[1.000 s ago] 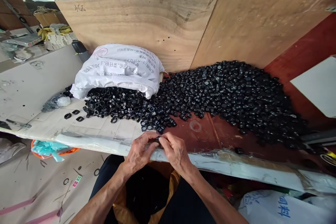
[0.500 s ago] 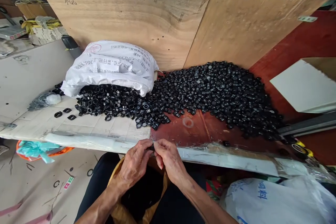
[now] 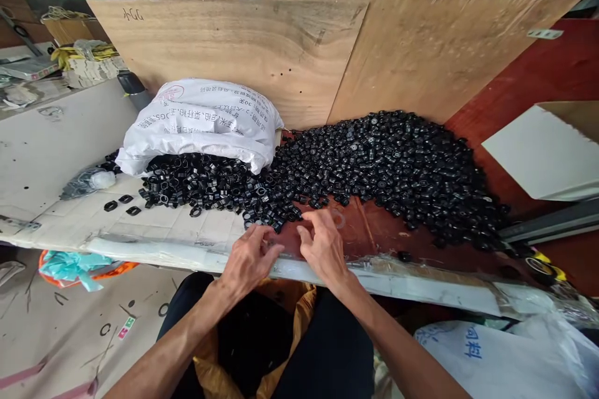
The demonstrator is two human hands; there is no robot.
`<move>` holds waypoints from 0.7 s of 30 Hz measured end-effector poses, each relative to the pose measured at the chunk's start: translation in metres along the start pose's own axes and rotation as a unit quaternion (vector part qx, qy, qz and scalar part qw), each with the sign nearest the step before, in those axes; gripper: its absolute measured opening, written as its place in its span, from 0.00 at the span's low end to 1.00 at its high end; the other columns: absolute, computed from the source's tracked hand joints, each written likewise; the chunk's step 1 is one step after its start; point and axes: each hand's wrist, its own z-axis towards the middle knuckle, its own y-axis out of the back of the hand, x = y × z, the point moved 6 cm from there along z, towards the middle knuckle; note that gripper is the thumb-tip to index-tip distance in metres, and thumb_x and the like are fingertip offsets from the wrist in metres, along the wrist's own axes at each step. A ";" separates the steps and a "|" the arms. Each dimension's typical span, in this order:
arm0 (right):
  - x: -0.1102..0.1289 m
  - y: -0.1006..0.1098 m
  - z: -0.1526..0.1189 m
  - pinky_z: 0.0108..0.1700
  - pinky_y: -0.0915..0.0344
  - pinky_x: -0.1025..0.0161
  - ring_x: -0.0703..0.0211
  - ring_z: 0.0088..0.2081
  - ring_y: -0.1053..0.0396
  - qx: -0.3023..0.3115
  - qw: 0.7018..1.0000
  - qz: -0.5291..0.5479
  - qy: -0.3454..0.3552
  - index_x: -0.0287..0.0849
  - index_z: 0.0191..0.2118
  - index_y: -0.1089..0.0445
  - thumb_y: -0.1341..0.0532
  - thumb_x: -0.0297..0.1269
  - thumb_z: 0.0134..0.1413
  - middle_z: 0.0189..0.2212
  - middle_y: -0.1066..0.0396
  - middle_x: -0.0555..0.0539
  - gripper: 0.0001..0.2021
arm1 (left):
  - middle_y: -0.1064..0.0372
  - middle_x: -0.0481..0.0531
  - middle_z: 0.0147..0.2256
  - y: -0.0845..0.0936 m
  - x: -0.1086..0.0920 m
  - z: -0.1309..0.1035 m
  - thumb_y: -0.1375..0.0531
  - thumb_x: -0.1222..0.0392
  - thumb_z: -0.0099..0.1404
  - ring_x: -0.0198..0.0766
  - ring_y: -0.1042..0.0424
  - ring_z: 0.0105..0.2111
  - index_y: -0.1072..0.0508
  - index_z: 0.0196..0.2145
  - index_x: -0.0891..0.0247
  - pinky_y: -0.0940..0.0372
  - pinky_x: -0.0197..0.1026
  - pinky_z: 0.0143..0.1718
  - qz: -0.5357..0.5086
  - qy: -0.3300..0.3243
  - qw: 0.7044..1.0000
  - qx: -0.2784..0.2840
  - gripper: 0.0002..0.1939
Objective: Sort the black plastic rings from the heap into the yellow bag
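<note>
My left hand (image 3: 250, 260) reaches over the table's front edge, thumb apart from the fingers, its fingertips beside the nearest black plastic rings (image 3: 199, 184). To its right, my right hand (image 3: 325, 246) extends over the red part of the tabletop, thumb and fingers spread, close to the front of a heap of small round black plastic parts (image 3: 393, 165). Nothing shows between the fingers of either hand. Below my wrists, an open yellow-brown sack (image 3: 305, 318) sits between my knees, dark inside.
A printed white sack (image 3: 201, 118) lies behind the rings, against a plywood board (image 3: 243, 37). A tied plastic bag (image 3: 84, 182) rests at left. White cardboard (image 3: 538, 153) and a metal bar (image 3: 552, 224) are at right. An orange-rimmed basket (image 3: 47, 271) stands below left.
My hands were together over the sack, fingers closed on a small dark piece. They have parted and moved forward over the table, and that piece no longer shows in them.
</note>
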 end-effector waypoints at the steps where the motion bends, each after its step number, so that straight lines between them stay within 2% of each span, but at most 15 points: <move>1: -0.004 -0.004 0.007 0.42 0.29 0.55 0.47 0.42 0.27 -0.013 0.999 -0.030 0.019 0.42 0.45 0.28 0.40 0.30 0.56 0.44 0.29 0.38 0.11 | 0.27 0.52 0.39 -0.007 0.003 0.009 0.34 0.61 0.66 0.41 0.25 0.32 0.26 0.49 0.60 0.28 0.43 0.37 0.027 0.007 0.999 -0.028 0.14; 5: -0.021 -0.028 0.017 0.44 0.29 0.54 0.46 0.44 0.27 0.016 0.996 -0.078 0.047 0.42 0.47 0.29 0.42 0.28 0.60 0.45 0.29 0.38 0.11 | 0.27 0.56 0.43 -0.035 0.014 0.025 0.37 0.65 0.67 0.45 0.24 0.36 0.26 0.45 0.60 0.28 0.44 0.38 0.104 0.013 0.993 -0.050 0.09; 8: -0.026 -0.034 0.014 0.46 0.29 0.54 0.47 0.44 0.26 0.028 0.996 -0.062 0.054 0.42 0.47 0.29 0.44 0.26 0.60 0.44 0.27 0.39 0.12 | 0.25 0.54 0.45 -0.038 0.015 0.022 0.39 0.67 0.68 0.44 0.23 0.39 0.26 0.43 0.58 0.29 0.42 0.40 0.083 -0.001 0.995 -0.054 0.08; 11: -0.030 -0.029 0.013 0.45 0.28 0.56 0.50 0.41 0.26 0.042 0.998 0.029 0.033 0.42 0.48 0.29 0.41 0.29 0.60 0.43 0.25 0.41 0.12 | 0.23 0.52 0.40 -0.034 0.019 0.020 0.38 0.67 0.66 0.43 0.23 0.38 0.25 0.43 0.57 0.29 0.42 0.42 0.017 0.017 0.999 -0.045 0.09; 13: -0.032 -0.024 0.015 0.41 0.27 0.58 0.53 0.38 0.25 0.048 0.990 0.131 -0.008 0.43 0.47 0.28 0.38 0.34 0.60 0.42 0.24 0.43 0.10 | 0.23 0.49 0.36 -0.032 0.026 0.020 0.35 0.64 0.64 0.41 0.24 0.35 0.24 0.42 0.58 0.29 0.42 0.41 -0.071 0.073 0.994 -0.031 0.08; 16: -0.029 -0.018 0.017 0.42 0.25 0.60 0.55 0.40 0.24 0.061 0.959 0.273 -0.041 0.45 0.43 0.25 0.36 0.38 0.59 0.43 0.24 0.45 0.08 | 0.23 0.49 0.36 -0.032 0.035 0.021 0.32 0.57 0.62 0.38 0.24 0.34 0.24 0.43 0.60 0.29 0.40 0.40 -0.271 0.154 0.950 -0.010 0.12; 18: -0.020 -0.017 0.017 0.45 0.25 0.61 0.55 0.43 0.24 0.084 0.939 0.333 -0.026 0.45 0.42 0.24 0.34 0.38 0.59 0.44 0.25 0.45 0.07 | 0.22 0.50 0.38 -0.031 0.036 0.023 0.30 0.56 0.60 0.38 0.24 0.37 0.24 0.42 0.61 0.29 0.39 0.42 -0.378 0.170 0.910 -0.009 0.14; 21: -0.010 -0.019 0.014 0.44 0.25 0.62 0.56 0.43 0.24 0.123 0.924 0.363 -0.009 0.46 0.44 0.23 0.34 0.37 0.59 0.44 0.25 0.46 0.08 | 0.22 0.51 0.38 -0.027 0.034 0.024 0.27 0.55 0.57 0.37 0.24 0.39 0.23 0.41 0.62 0.29 0.39 0.43 -0.439 0.175 0.881 -0.017 0.16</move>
